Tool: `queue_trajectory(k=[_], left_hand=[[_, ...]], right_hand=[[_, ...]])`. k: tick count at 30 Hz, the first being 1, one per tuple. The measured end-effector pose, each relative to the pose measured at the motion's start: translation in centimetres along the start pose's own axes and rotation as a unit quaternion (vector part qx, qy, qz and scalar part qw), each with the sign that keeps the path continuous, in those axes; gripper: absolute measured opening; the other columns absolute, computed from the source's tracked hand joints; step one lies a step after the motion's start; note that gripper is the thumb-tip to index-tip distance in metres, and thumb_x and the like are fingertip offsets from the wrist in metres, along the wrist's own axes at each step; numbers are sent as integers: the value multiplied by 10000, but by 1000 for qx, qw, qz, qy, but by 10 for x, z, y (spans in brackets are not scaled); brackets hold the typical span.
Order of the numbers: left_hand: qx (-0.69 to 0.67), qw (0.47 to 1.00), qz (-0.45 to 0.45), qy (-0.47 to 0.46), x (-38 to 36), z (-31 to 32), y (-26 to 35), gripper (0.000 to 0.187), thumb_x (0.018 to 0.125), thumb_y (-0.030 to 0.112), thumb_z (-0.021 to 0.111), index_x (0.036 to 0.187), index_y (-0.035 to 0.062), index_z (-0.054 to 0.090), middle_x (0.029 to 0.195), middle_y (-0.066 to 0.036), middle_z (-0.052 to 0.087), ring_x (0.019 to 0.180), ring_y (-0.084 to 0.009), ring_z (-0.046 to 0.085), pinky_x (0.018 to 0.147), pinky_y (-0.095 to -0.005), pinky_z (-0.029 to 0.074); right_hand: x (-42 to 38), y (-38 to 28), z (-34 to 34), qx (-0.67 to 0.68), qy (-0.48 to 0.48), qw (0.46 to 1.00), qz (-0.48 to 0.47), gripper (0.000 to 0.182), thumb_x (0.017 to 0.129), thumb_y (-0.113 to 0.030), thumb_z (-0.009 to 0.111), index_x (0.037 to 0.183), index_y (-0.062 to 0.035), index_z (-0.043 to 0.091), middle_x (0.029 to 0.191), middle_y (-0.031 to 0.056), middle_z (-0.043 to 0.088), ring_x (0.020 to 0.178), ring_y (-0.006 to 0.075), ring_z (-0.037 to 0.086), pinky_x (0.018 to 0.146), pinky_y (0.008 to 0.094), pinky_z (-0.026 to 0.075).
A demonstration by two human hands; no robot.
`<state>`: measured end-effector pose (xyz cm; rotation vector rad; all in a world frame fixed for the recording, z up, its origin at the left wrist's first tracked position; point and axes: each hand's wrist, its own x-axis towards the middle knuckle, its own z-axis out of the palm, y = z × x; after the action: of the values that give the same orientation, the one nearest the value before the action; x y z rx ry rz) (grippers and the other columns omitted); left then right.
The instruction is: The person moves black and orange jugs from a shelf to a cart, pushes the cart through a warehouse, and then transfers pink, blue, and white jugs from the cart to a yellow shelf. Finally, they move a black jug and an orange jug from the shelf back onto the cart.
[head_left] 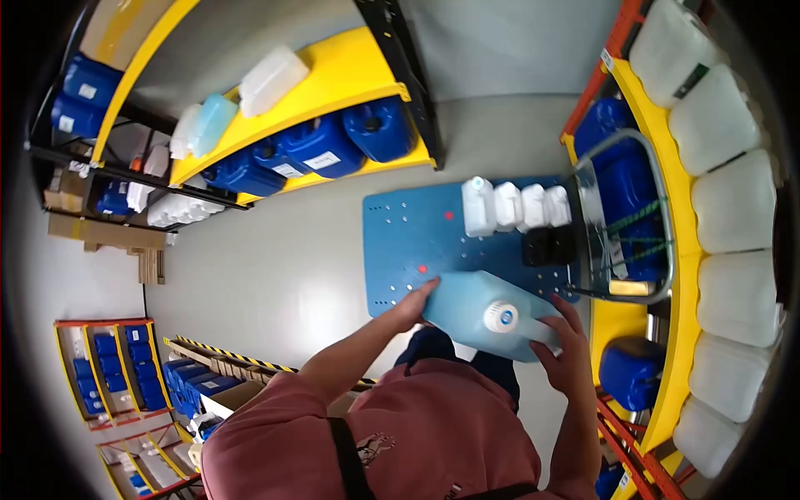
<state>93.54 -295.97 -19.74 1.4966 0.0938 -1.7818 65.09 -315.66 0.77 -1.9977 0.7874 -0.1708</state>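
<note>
A light blue translucent jerrycan (462,304) with a white screw cap (501,317) is between my hands, in front of my body and above the near edge of the blue platform cart (404,246). My left hand (412,306) grips its left side. My right hand (564,346) is closed round its right end, with the fingers curled at the handle. On the cart's bed stand several white jugs (477,208) in a row, with black containers (537,247) beside them.
The cart's metal push handle (662,175) rises on the right. Beyond it, a yellow shelf (685,312) carries several large white canisters (733,296). Blue drums (379,129) fill the lower level of a yellow rack (350,67) at the upper left. More racks (108,371) stand far left.
</note>
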Motion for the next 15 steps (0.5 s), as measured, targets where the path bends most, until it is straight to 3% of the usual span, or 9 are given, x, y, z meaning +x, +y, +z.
queue_trajectory(k=[2, 3, 4, 6, 8, 12, 14, 15], left_hand=[[-5, 1000, 16, 11, -21, 10, 11, 809, 987, 704, 388, 1542, 115, 378, 1483, -143, 497, 1303, -338, 534, 997, -549, 503], [-5, 1000, 24, 10, -30, 2, 14, 809, 987, 704, 388, 1542, 115, 378, 1483, -143, 497, 1303, -338, 534, 997, -549, 503], [11, 999, 19, -28, -36, 1, 17, 817, 985, 709, 386, 1548, 117, 370, 1500, -143, 479, 1322, -343, 518, 1012, -563, 489], [41, 995, 17, -92, -31, 6, 16, 822, 981, 725, 368, 1546, 128, 383, 1506, -129, 483, 1319, -340, 525, 1039, -578, 466], [91, 993, 30, -75, -75, 36, 42, 800, 990, 721, 338, 1521, 129, 420, 1480, -113, 518, 1308, -326, 544, 1051, -562, 461], [145, 965, 24, -218, -65, 64, 34, 760, 1012, 688, 296, 1467, 111, 489, 1456, -96, 552, 1319, -277, 555, 1053, -507, 487], [154, 940, 31, -304, -64, 91, 26, 668, 1032, 601, 374, 1456, 100, 498, 1452, -90, 555, 1297, -250, 576, 1032, -465, 518], [184, 925, -4, -331, -74, 113, 24, 597, 1029, 508, 456, 1456, 93, 495, 1438, -88, 566, 1277, -237, 588, 1018, -444, 532]], right_hand=[[-18, -16, 27, -30, 65, 997, -33, 436, 798, 0, 759, 1200, -63, 605, 1475, 220, 498, 1340, 448, 505, 1051, 480, 474], [-32, -19, 43, -20, 156, 987, -20, 456, 805, 20, 733, 1229, -70, 589, 1472, 236, 488, 1342, 449, 503, 1061, 480, 464], [-47, -22, 56, -15, 249, 968, 1, 479, 813, 40, 708, 1257, -77, 573, 1469, 253, 478, 1344, 450, 501, 1072, 480, 453], [-69, -31, 78, -12, 324, 946, 4, 527, 821, 62, 661, 1317, -66, 534, 1474, 269, 451, 1379, 442, 455, 1125, 477, 388], [-96, -39, 93, 0, 397, 917, 31, 559, 798, 58, 632, 1334, -46, 518, 1487, 275, 424, 1385, 444, 432, 1158, 485, 340], [-154, -65, 101, 28, 497, 866, 39, 617, 771, 38, 623, 1363, -61, 479, 1487, 258, 414, 1366, 453, 444, 1130, 479, 376], [-185, -73, 102, 51, 542, 838, 42, 586, 783, 25, 621, 1346, -60, 486, 1470, 253, 421, 1323, 466, 476, 1088, 458, 422], [-201, -79, 104, 68, 556, 826, 63, 595, 785, 58, 606, 1353, -66, 478, 1458, 225, 449, 1366, 423, 460, 1117, 438, 397]])
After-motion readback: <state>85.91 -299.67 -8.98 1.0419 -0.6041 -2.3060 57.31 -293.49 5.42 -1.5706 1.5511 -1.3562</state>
